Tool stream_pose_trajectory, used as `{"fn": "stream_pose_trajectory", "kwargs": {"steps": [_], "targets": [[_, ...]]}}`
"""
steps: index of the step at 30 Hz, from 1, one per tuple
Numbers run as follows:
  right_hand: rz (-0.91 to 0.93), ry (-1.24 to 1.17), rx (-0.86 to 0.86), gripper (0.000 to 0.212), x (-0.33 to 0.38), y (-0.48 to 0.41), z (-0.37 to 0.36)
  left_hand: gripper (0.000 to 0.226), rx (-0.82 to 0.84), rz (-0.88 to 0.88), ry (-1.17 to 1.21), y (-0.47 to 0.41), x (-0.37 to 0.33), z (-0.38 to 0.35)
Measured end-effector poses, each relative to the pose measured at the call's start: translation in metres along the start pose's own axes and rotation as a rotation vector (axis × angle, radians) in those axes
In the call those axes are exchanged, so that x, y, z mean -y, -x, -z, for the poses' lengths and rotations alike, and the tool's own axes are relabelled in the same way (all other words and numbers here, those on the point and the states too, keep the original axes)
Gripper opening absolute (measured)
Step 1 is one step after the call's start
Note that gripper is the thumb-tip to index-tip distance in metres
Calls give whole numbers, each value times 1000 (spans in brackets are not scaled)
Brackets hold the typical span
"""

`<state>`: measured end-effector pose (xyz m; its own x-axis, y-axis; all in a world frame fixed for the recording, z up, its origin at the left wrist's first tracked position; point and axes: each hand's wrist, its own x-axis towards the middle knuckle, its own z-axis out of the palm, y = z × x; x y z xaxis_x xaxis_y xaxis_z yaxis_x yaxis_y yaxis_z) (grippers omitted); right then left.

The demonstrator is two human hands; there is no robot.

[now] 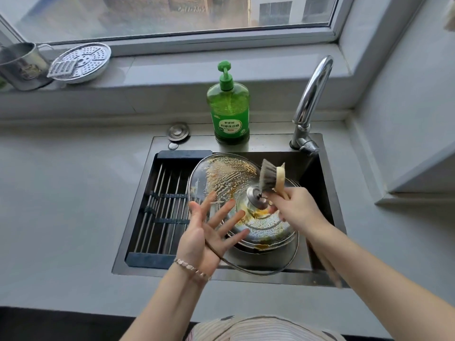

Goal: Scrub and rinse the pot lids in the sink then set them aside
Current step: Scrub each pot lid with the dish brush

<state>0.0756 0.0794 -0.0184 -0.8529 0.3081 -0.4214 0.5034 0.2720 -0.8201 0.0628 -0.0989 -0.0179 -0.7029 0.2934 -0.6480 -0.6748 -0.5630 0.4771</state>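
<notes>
Both hands busy: left hand [204,235] spread against the lid [229,173], right hand [295,207] gripping the brush [269,177].

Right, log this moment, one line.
step: scrub | left hand: fingers spread, props glass lid over sink | right hand: grips brush | state: sudsy, unrinsed

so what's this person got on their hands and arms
Both hands are bare, no gloves: left hand, right hand. Both forearms are bare, with no sleeve in view. The left wrist carries a bracelet of pale pinkish linked pieces. No ring or watch is visible. At the bottom edge is a striped garment.
</notes>
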Motion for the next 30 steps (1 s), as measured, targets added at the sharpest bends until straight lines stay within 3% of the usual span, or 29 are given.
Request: {"fn": "stream_pose_trajectory", "kwargs": {"steps": [3,7,10,16,20,24,27,29,30], "targets": [[170,586,-78,70,10,15,8,50,-9,10,-14,-3,3,0],[422,849,82,83,10,50,-18,47,2,-2,-33,-6,6,-5],[494,765,201,85,1,67,-40,46,34,7,-22,-8,4,-8],[461,641,137,80,10,52,-24,49,16,-4,9,-10,-1,-9],[432,723,51,68,10,44,-11,46,3,-9,-32,-9,0,-9],[561,855,-9,61,7,51,-17,50,7,9,-26,-10,4,-11],[630,727,127,55,13,61,-23,48,7,-14,-81,-11,7,-11],[523,544,153,38,16,46,-12,45,43,-29,-112,-10,6,-8],[447,439,87,30,15,33,-4,44,53,-31,-120,-9,5,-7]]}}
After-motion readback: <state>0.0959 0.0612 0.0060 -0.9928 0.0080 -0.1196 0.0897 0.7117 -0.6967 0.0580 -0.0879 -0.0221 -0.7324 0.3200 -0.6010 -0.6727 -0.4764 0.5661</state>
